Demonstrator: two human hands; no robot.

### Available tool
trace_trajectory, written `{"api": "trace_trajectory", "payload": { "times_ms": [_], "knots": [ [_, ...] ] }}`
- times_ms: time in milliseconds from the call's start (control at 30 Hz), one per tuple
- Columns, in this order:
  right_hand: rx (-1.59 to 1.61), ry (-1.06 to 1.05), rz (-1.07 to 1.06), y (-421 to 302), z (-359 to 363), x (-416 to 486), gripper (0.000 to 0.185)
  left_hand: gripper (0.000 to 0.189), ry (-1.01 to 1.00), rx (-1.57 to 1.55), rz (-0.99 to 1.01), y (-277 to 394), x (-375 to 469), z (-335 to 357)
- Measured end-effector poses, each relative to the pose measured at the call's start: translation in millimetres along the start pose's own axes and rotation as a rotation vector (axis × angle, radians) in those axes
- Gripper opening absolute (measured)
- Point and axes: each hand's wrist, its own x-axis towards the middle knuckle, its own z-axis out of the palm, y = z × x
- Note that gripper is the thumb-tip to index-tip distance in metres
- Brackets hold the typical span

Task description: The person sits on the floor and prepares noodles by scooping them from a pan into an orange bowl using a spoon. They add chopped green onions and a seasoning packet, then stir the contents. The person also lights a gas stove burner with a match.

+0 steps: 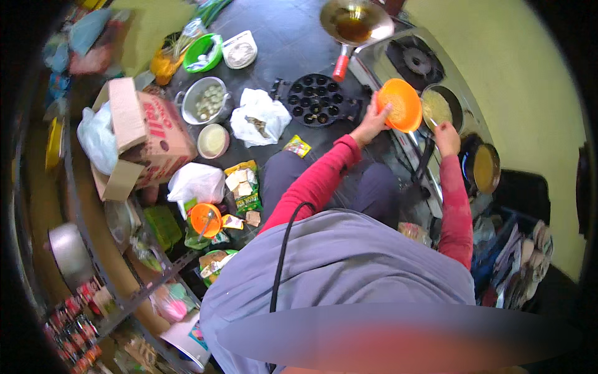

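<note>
My left hand (pixel 373 119) grips the rim of an orange plastic bowl (pixel 405 105) that is tilted and has pale yellow bits in it. Just right of the bowl, my right hand (pixel 447 139) holds the handle of a utensil, probably a spoon (pixel 433 122), over a dark-handled pan (pixel 460 105). Pale yellow food (pixel 436 106) lies in that pan, which sits on the gas stove (pixel 427 35). The spoon's far end is hard to make out. Below my right hand, a second dark pan (pixel 486 168) holds a yellowish-brown layer.
A wok (pixel 357 23) with brown liquid stands beyond the stove's left edge. Left of my left hand is a black multi-hole pan (pixel 316 100). A pot of small round pale items (pixel 209 100), a white plastic bag (pixel 259 117), a green bowl (pixel 202 52) and a cardboard box (pixel 163 140) stand farther left.
</note>
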Motion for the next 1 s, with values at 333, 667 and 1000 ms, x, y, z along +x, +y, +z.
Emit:
{"api": "trace_trajectory", "payload": {
  "times_ms": [333,667,1000],
  "knots": [
    [0.200,-0.091,0.067,16.7,7.8,15.4,0.027,0.073,-0.036,-0.037,0.024,14.4,-7.3,6.5],
    [0.300,-0.127,0.176,32.6,18.4,24.5,0.029,0.065,-0.053,-0.025,0.026,21.1,-7.4,7.7],
    [0.279,0.045,0.162,10.8,8.2,-3.4,0.025,0.065,-0.031,-0.002,-0.001,19.6,-8.1,9.9]
  ]
}}
